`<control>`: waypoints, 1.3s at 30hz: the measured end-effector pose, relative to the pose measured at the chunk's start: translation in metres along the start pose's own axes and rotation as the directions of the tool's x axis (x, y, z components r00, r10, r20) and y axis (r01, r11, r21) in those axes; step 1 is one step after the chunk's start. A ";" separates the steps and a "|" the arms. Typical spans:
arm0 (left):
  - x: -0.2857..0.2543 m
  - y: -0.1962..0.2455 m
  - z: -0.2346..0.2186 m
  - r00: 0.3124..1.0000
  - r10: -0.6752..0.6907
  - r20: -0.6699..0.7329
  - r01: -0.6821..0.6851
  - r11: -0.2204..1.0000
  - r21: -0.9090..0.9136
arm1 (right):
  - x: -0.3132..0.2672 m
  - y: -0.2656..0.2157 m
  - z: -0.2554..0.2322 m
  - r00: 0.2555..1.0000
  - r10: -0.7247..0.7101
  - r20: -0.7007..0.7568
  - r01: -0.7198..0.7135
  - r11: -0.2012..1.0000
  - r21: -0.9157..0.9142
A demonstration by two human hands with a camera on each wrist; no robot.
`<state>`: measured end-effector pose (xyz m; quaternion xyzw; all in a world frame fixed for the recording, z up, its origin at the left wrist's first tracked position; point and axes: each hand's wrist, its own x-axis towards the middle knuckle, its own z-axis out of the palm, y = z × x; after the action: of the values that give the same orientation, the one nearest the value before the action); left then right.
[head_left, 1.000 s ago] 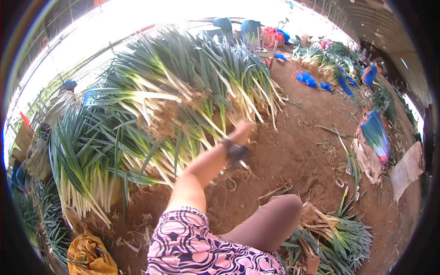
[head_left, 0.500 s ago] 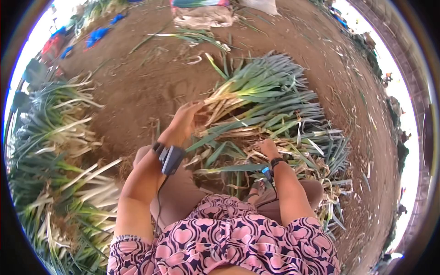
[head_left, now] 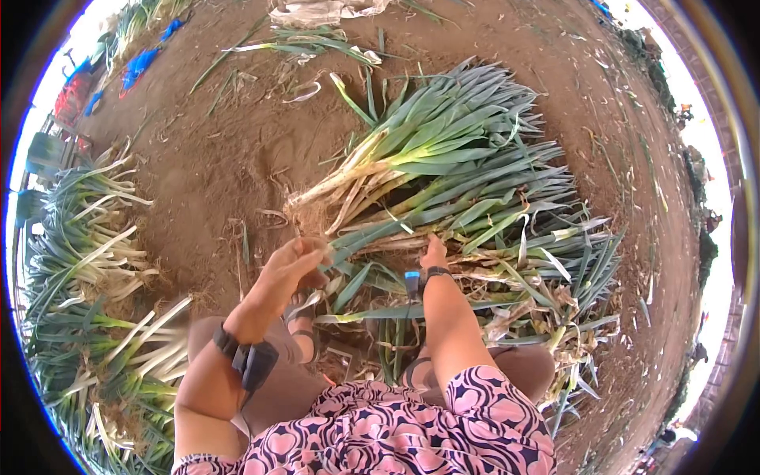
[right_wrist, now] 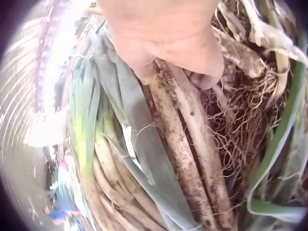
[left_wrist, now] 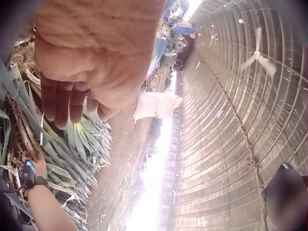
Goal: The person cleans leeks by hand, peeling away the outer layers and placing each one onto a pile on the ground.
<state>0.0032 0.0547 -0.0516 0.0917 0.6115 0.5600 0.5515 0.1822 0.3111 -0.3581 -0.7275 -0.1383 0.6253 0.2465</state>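
A bunch of leeks [head_left: 443,131] lies on the soil, its pale roots toward the left hand and green leaves fanned up and right. The left hand [head_left: 293,269] is beside a leaf tip just below those roots. In the left wrist view the left hand [left_wrist: 96,62] shows its palm, fingers loosely bent, nothing seen in them. Lower on the heap, the right hand [head_left: 434,255] is among leeks with dry, dirty stalks. Close up in the right wrist view, the right hand [right_wrist: 168,43] grips soil-covered stalks [right_wrist: 185,139], with tangled roots [right_wrist: 240,125] alongside.
A large leek pile [head_left: 87,269] lines the left side. Loose leaves [head_left: 309,41] and a pale sack [head_left: 324,9] lie at the top. The person's knees flank the near heap. Another person [left_wrist: 184,43] is far off in the left wrist view.
The view has turned from the big pile to the nearer heap. The left hand came from that pile to the bunch's roots, then drew back toward the body, leaving the roots uncovered.
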 end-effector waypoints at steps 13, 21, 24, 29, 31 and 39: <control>0.008 -0.007 0.031 0.987 0.127 0.099 -0.146 0.964 0.223 | -0.138 -0.034 0.005 0.676 -0.679 0.286 0.588 0.731 0.347; 0.020 -0.004 0.056 0.848 0.526 0.064 -0.528 0.832 0.167 | -0.255 -0.010 -0.031 0.341 -0.598 0.725 0.696 0.680 0.233; 0.006 0.021 0.053 0.833 0.539 -0.121 -0.551 0.826 -0.115 | -0.280 0.001 -0.039 0.134 -0.502 0.854 0.838 0.518 0.173; -0.003 0.026 0.023 0.822 0.543 -0.169 -0.569 0.780 -0.260 | -0.339 -0.002 -0.025 0.098 -0.456 0.885 0.855 0.493 0.160; -0.007 0.022 0.020 0.835 0.506 -0.218 -0.545 0.815 -0.196 | -0.327 0.001 0.001 0.121 -0.489 0.864 0.840 0.514 0.173; -0.020 0.015 0.016 0.830 0.519 -0.206 -0.557 0.748 -0.361 | -0.276 -0.005 0.031 0.573 -0.453 0.683 0.389 0.884 0.260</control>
<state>0.0154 0.0545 -0.0250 0.1216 0.4536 0.8130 0.3443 0.1025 0.1809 -0.1260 -0.3537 -0.3679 0.7892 0.3416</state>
